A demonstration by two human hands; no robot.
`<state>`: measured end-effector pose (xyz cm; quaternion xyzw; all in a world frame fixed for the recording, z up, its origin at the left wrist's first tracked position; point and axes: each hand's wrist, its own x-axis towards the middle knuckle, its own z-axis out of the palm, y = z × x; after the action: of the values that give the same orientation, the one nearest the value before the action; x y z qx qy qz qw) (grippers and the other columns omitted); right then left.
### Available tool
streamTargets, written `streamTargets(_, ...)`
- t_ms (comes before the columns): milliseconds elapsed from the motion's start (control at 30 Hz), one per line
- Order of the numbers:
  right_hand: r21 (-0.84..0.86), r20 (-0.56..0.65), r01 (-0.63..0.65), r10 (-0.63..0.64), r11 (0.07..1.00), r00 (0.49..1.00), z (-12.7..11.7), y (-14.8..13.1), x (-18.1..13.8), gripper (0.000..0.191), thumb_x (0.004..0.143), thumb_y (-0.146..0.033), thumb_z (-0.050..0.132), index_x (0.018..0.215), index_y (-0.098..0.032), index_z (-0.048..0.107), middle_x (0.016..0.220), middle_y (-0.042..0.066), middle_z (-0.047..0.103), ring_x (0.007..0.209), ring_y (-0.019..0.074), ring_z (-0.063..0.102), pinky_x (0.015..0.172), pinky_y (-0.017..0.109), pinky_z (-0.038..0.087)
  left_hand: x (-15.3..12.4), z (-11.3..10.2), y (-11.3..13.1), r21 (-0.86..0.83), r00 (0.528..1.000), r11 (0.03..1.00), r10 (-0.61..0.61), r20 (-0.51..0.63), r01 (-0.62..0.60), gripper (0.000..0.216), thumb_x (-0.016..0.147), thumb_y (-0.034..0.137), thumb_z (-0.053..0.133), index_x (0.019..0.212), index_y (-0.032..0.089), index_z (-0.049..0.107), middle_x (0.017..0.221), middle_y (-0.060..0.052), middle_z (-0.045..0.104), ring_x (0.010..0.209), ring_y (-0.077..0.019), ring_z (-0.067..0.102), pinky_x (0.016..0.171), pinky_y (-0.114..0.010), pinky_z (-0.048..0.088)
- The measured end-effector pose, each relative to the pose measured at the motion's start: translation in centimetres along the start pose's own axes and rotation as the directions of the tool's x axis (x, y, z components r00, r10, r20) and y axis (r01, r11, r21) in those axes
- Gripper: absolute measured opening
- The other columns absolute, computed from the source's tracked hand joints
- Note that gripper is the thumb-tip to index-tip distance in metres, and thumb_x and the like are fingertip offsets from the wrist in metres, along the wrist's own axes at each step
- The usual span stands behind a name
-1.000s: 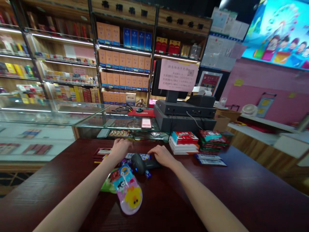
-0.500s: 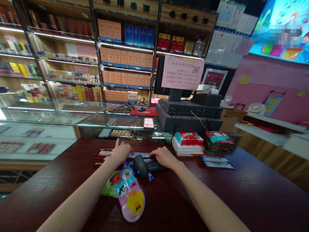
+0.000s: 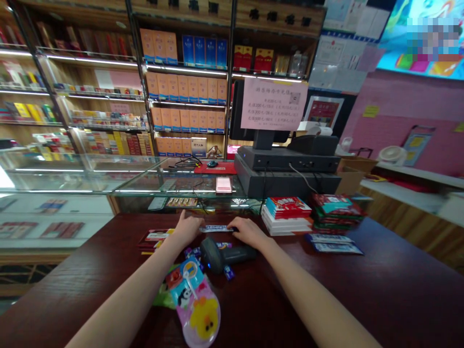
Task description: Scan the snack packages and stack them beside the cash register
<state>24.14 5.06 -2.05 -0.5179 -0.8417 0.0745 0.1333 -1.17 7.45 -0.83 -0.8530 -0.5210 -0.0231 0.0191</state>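
Observation:
My left hand (image 3: 186, 229) and my right hand (image 3: 248, 233) reach out over a dark red wooden counter (image 3: 362, 290). Each pinches one end of a long flat blue and white packet (image 3: 216, 228), which spans the gap between them. Just nearer to me lies a black barcode scanner (image 3: 221, 252), its handle under my right wrist. A pink toy package with a yellow duck (image 3: 197, 309) lies close to my left forearm, over a green packet (image 3: 161, 295). Small wrapped sweets (image 3: 229, 273) are scattered around the scanner.
A stack of red packs (image 3: 286, 212) and a stack of green and red packs (image 3: 335, 208) stand to the right, flat blue packets (image 3: 335, 244) before them. A black till with a screen (image 3: 286, 164) is behind. A glass display case (image 3: 108, 181) and stocked shelves fill the left.
Both hands have slid a little farther from me and closed on the ends of the blue and white packet. The view has shifted slightly; the scanner and toy package stay put.

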Motion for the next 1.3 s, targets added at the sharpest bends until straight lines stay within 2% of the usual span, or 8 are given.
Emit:
streamTargets(133, -0.001, -0.004, -0.011, 0.011, 1.0, 1.0, 0.3, 0.5, 0.5, 0.033, 0.086, -0.014, 0.064, 0.114, -0.027, 0.074, 0.116, 0.004, 0.073, 0.11, 0.0207, 0.066, 0.098, 0.03, 0.046, 0.4, 0.3, -0.3, 0.013, 1.0, 1.0, -0.005, -0.02, 0.005, 0.029, 0.085, 0.014, 0.056, 0.107, 0.028, 0.068, 0.11, -0.004, 0.077, 0.113, -0.0253, 0.069, 0.119, -0.058, 0.017)
streamTargets(267, -0.012, -0.005, -0.024, 0.024, 1.0, 1.0, 0.3, 0.6, 0.8, 0.031, 0.086, -0.016, 0.065, 0.114, -0.028, 0.074, 0.113, 0.004, 0.075, 0.109, 0.0228, 0.067, 0.096, 0.033, 0.047, 0.6, 0.4, -0.2, 0.041, 0.999, 0.999, -0.012, -0.037, 0.014, 0.037, 0.084, 0.015, 0.058, 0.119, 0.027, 0.064, 0.112, -0.007, 0.077, 0.113, -0.0266, 0.069, 0.118, -0.057, 0.019)
streamTargets(500, -0.048, -0.014, -0.012, 0.011, 0.999, 1.0, 0.1, 0.4, 0.8, 0.034, 0.086, -0.014, 0.063, 0.115, -0.028, 0.072, 0.113, 0.004, 0.074, 0.108, 0.0224, 0.068, 0.096, 0.033, 0.046, 0.0, -0.1, 0.6, 0.069, 0.996, 0.997, 0.027, -0.087, -0.021, 0.042, 0.085, 0.011, 0.051, 0.123, 0.026, 0.061, 0.112, -0.006, 0.077, 0.111, -0.0242, 0.069, 0.121, -0.054, 0.015)
streamTargets(667, -0.063, -0.06, 0.02, -0.024, 0.998, 0.998, -0.4, 0.1, 0.0, 0.041, 0.087, -0.013, 0.059, 0.126, -0.025, 0.067, 0.118, 0.006, 0.07, 0.109, 0.0221, 0.067, 0.097, 0.031, 0.047, -0.3, -0.5, 0.4, 0.07, 0.976, 0.994, 0.094, -0.195, -0.082, 0.04, 0.086, 0.011, 0.051, 0.122, 0.024, 0.062, 0.113, -0.007, 0.076, 0.11, -0.0247, 0.069, 0.121, -0.055, 0.018)
streamTargets(833, -0.095, -0.197, 0.071, -0.089, 0.993, 0.976, -1.6, -0.2, -1.2, 0.044, 0.088, -0.013, 0.057, 0.131, -0.023, 0.063, 0.118, 0.006, 0.069, 0.107, 0.022, 0.067, 0.096, 0.031, 0.047, -0.4, -1.5, -0.4, 0.032, 0.92, 0.985, 0.167, -0.354, -0.167, 0.038, 0.088, 0.013, 0.05, 0.123, 0.025, 0.062, 0.12, -0.007, 0.074, 0.114, -0.0261, 0.067, 0.121, -0.059, 0.016)
streamTargets(1067, -0.105, -0.43, 0.076, -0.114, 0.992, 0.896, -1.8, -0.6, -3.1, 0.051, 0.088, -0.01, 0.056, 0.137, -0.024, 0.057, 0.119, 0.008, 0.067, 0.102, 0.0226, 0.067, 0.093, 0.036, 0.053, -1.8, -2.6, 0.0, 0.039, 0.815, 0.969, 0.228, -0.532, -0.246, 0.04, 0.092, 0.02, 0.051, 0.131, 0.028, 0.057, 0.122, -0.005, 0.072, 0.118, -0.0238, 0.064, 0.124, -0.057, 0.011)
streamTargets(1300, -0.073, -0.641, 0.244, -0.233, 0.967, 0.732, -0.4, -0.9, -4.2, 0.043, 0.091, -0.008, 0.052, 0.131, -0.022, 0.059, 0.113, 0.01, 0.067, 0.105, 0.0233, 0.065, 0.095, 0.041, 0.056, -4.1, -3.2, 1.0, -0.007, 0.768, 0.972, 0.183, -0.614, -0.237, 0.035, 0.099, 0.021, 0.044, 0.131, 0.028, 0.056, 0.122, -0.003, 0.072, 0.117, -0.0201, 0.064, 0.124, -0.054, 0.013)
